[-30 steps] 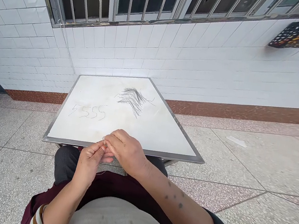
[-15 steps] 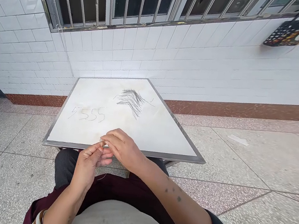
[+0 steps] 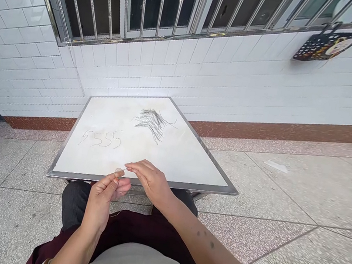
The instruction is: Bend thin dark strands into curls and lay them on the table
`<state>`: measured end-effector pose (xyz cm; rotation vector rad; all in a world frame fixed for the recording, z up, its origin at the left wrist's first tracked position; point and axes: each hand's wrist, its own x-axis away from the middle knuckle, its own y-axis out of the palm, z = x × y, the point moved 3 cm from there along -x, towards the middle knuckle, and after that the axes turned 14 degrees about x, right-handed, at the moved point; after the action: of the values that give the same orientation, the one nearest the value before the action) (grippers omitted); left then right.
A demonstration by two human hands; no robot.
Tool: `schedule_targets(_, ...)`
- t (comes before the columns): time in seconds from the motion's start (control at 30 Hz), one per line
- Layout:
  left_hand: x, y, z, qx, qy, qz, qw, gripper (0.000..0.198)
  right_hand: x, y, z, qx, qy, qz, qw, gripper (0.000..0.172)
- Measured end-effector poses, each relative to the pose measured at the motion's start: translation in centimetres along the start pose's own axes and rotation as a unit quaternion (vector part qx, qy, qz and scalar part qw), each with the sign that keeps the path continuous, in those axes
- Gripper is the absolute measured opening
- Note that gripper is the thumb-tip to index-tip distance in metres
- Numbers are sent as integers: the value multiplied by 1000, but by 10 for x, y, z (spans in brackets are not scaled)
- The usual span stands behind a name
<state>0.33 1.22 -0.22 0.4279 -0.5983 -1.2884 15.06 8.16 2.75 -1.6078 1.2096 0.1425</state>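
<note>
Over the near edge of the table, my left hand (image 3: 106, 188) pinches a thin wire (image 3: 126, 169) between thumb and forefinger. The other fingers of that hand are curled loosely. My right hand (image 3: 152, 181) comes in from the right, its fingertips closed on the same wire, with a small gap between the two hands. A thin end hangs below my left hand over my lap. Farther back on the white tabletop (image 3: 185, 160) lies a loose pile of dark thin wires (image 3: 152, 122). Several bent wires (image 3: 107, 139), curved like the digit 5, lie in a row at the left.
The table has a metal rim (image 3: 213, 189) and stands against a white tiled wall (image 3: 183, 80). Above it is a barred window (image 3: 161, 6). A patterned dark bag (image 3: 327, 46) hangs at the right. My knees are under the near edge. A pale flat scrap (image 3: 276, 166) lies on the floor.
My right hand has drawn slightly away to the right from my left, so a short stretch of wire shows between the fingertips. The view has shifted a little.
</note>
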Motion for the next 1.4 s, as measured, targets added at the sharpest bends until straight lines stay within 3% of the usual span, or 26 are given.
schedule_targets(0.4, -1, 0, -9, 60, -34, 18, 997, 42, 23, 20, 7, -47, -6, 74, 996, 25)
schedule_targets(0.73, -4, -4, -16, 58, -39, 26, 997, 41, 27, 30, 18, -60, 6, 62, 996, 27)
schedule_targets(1.03, -4, -6, -20, 42, -45, 21, 998, 42, 7, 10, 2, 129, -66, 2, 989, 21)
schedule_targets(1.4, -1, -8, -19, 72, -58, 19, 996, 31, 10, 27, 2, 43, -73, -9, 996, 26)
